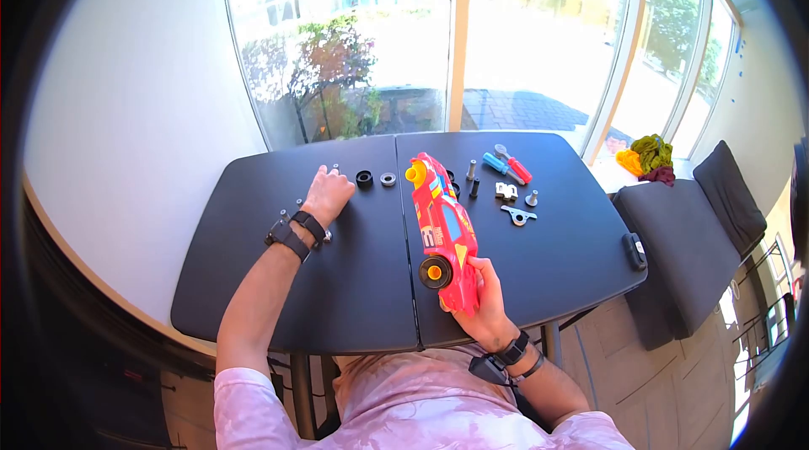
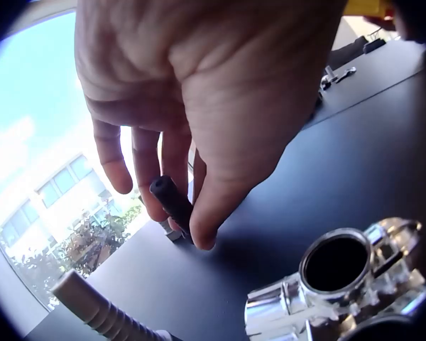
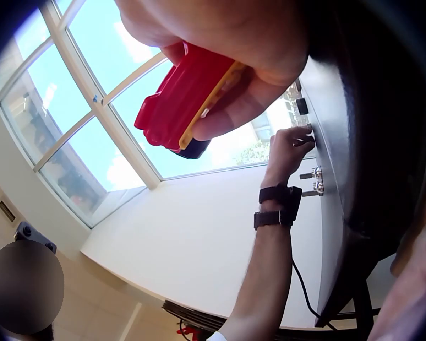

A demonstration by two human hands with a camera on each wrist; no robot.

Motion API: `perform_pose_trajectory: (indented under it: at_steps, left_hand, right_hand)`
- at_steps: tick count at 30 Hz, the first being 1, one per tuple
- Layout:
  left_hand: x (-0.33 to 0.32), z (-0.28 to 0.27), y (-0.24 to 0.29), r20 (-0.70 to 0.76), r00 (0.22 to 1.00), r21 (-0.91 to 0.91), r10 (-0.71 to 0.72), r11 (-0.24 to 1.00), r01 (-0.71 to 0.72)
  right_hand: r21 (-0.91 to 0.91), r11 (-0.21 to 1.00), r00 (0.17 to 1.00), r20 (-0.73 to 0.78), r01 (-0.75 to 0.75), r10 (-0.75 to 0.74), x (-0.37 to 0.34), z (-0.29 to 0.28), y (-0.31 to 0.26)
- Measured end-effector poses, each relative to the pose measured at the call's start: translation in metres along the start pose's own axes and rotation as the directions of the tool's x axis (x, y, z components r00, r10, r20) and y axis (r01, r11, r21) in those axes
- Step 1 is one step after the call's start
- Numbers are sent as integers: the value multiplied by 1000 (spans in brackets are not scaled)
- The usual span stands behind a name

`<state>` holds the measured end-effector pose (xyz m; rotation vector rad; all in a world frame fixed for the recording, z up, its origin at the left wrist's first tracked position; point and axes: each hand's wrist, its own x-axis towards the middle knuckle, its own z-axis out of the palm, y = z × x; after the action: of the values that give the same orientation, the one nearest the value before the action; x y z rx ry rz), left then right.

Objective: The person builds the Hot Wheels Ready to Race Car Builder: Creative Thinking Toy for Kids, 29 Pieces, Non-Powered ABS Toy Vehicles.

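With the thumb and fingers of my left hand (image 1: 329, 195) I pinch a small black peg (image 2: 172, 199) close over the table's far left part. A grey threaded bolt (image 2: 92, 302) and a chrome toy engine piece (image 2: 334, 284) lie nearer the wrist. My right hand (image 1: 484, 302) grips a red toy car (image 1: 447, 239) by one end, tilted up above the table's near middle. The car carries a black wheel (image 1: 436, 283) low on its side, and a yellow hub (image 1: 415, 174) shows bare near the top. My right palm hides part of the car's lower end.
Beyond the car lie a black ring (image 1: 364, 185), a grey ring (image 1: 388, 184), a blue screwdriver (image 1: 495, 162), a red screwdriver (image 1: 520, 172), a white block (image 1: 506, 191) and a grey bracket (image 1: 518, 218). A dark seat (image 1: 691, 222) stands right of the black table (image 1: 337, 307).
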<state>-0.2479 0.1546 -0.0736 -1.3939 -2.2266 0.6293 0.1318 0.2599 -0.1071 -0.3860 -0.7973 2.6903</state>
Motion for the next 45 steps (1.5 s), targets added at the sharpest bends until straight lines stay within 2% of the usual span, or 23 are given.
perform_pose_trajectory:
  at_steps: [1,4,7,10,13,16,22,27,30,33,36,39,42,45]
  left_hand:
    - [-1,-2,-1,-12,1000,-6,-10,1000,10]
    - [-14,-12,-9,-229,972,-115,-53,993,27]
    - [-41,-60,-3,-479,859,-522,-178,845,-116]
    - [-81,-118,13,-502,812,-740,-299,634,-224]
    - [-131,-168,34,-365,849,-898,-383,386,-211]
    - [-162,-177,64,-323,835,-936,-445,24,-350]
    - [-186,-185,103,-362,830,-911,-425,-25,-411]
    - [-181,-182,120,-331,854,-921,-402,-60,-385]
    - [-181,-186,120,-353,844,-926,-405,19,-378]
    - [-174,-181,126,-383,834,-913,-397,25,-408]
    - [-169,-181,130,-490,778,-871,-393,188,-454]
    - [-173,-186,131,-421,821,-906,-385,141,-399]
    - [-165,-174,133,-456,805,-890,-381,224,-398]
    - [-161,-177,138,-475,763,-878,-439,177,-444]
  right_hand:
    - [-3,1000,1000,-1,-2,2,0,0,0]
    - [-5,1000,1000,2,1,-1,0,-1,0]
    - [-12,1000,1000,21,4,-4,1,-2,0]
    - [-23,1000,1000,26,11,-10,2,-3,-1]
    - [-32,999,1000,12,26,-26,0,-1,0]
    - [-42,998,999,4,39,-39,0,0,1]
    - [-59,997,999,26,47,-46,-3,-2,1]
    - [-45,998,999,15,48,-48,-5,1,1]
    - [-30,998,997,50,54,-52,-4,-3,3]
    - [-68,997,998,49,45,-41,-4,-3,2]
    - [-83,995,998,41,48,-44,-6,0,3]
    - [-63,997,998,47,45,-42,-5,-2,2]
    - [-51,998,997,75,32,-28,-3,-8,2]
    - [-38,999,997,68,30,-27,-2,-9,3]
